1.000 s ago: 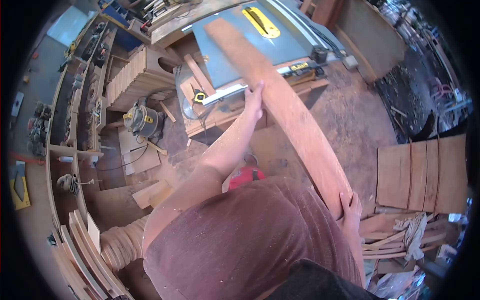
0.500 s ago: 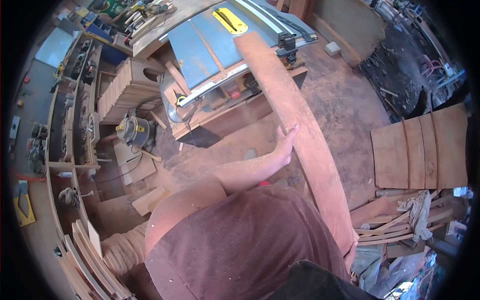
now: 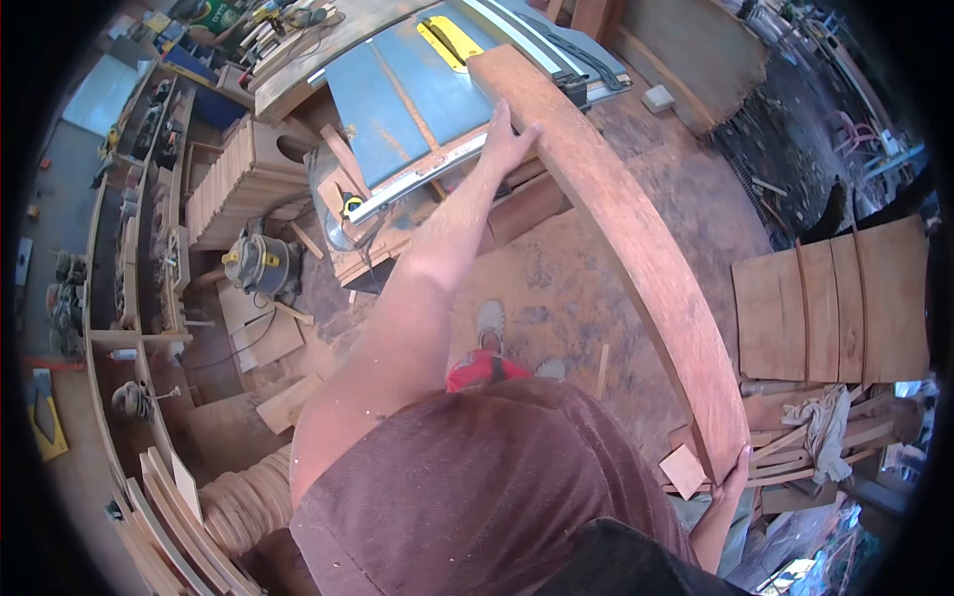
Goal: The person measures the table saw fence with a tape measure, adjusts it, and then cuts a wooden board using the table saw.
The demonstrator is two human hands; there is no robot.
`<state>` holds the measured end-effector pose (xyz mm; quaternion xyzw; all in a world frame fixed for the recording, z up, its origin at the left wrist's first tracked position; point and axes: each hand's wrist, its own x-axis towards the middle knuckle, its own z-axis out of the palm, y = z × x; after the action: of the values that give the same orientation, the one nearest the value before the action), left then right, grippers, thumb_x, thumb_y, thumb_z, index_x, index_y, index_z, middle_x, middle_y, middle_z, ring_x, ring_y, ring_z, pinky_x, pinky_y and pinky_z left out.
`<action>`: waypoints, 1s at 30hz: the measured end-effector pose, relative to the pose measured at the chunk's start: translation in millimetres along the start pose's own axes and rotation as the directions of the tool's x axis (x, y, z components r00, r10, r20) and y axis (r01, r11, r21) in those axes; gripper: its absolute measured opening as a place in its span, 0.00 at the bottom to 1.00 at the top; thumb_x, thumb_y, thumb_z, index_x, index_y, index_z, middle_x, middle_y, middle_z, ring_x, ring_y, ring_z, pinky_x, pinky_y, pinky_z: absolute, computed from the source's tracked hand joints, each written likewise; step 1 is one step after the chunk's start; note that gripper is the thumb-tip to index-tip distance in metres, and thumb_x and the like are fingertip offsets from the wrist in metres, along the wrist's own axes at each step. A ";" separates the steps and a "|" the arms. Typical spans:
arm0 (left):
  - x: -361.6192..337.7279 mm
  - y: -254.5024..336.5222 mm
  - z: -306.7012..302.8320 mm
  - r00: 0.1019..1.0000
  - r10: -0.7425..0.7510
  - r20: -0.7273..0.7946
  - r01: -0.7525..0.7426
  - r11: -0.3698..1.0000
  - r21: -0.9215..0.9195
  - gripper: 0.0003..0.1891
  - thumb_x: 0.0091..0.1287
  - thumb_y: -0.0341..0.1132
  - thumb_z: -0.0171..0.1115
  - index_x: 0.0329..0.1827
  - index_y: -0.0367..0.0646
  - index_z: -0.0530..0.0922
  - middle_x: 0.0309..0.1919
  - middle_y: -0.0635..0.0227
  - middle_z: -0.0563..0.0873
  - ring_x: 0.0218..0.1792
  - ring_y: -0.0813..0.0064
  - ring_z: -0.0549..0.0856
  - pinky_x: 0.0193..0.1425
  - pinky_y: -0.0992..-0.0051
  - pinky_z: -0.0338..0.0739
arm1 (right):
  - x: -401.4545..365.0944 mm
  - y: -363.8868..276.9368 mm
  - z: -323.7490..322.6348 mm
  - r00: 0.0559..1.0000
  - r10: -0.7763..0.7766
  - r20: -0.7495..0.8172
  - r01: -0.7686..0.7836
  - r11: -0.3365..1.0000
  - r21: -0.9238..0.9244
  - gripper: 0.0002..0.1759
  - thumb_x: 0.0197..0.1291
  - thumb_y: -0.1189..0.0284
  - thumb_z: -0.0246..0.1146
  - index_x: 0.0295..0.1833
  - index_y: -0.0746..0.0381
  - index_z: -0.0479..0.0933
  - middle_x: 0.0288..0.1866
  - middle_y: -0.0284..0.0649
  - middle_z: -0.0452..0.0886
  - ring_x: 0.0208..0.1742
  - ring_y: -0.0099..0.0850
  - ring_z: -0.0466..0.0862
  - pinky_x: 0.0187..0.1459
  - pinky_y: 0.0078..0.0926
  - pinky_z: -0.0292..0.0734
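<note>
A long, thick wooden plank [image 3: 646,233] slants from the blue table saw [image 3: 407,99] down to the lower right. Its far end lies over the saw table beside the yellow insert plate [image 3: 449,42]. My left hand [image 3: 512,139] grips the plank's left edge near that far end, thumb on top. At the near end, my right hand [image 3: 733,477] holds the plank's lower corner, with the fingers partly hidden behind it. A small square wood piece [image 3: 684,471] shows next to this end.
A vacuum [image 3: 262,263] stands on the dusty floor at left, near stacked wood pieces [image 3: 234,184]. Long shelving [image 3: 124,248] runs along the left. A strapped wooden panel [image 3: 830,313] and a wood pile are at right. Another person [image 3: 214,20] is at the top left.
My left hand has moved forward along the plank towards its far end. The plank's near end has swung to the right with my right hand, and more of its side face shows.
</note>
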<state>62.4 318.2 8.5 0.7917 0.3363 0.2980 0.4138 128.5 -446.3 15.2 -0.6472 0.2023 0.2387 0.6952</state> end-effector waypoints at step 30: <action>48.3 -56.2 0.1 0.996 0.010 0.083 -0.004 0.997 -0.074 0.52 0.63 0.48 0.65 0.76 0.30 0.39 0.72 0.36 0.58 0.73 0.49 0.61 0.76 0.65 0.56 | -39.7 1.4 53.8 0.995 0.060 -0.074 -0.063 0.997 -0.039 0.40 0.68 0.46 0.54 0.73 0.65 0.59 0.71 0.47 0.67 0.69 0.41 0.70 0.67 0.39 0.67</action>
<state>75.2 380.1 -30.3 0.7888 0.3049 0.2783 0.4554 94.2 -395.4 41.8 -0.6632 0.2425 0.2403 0.6661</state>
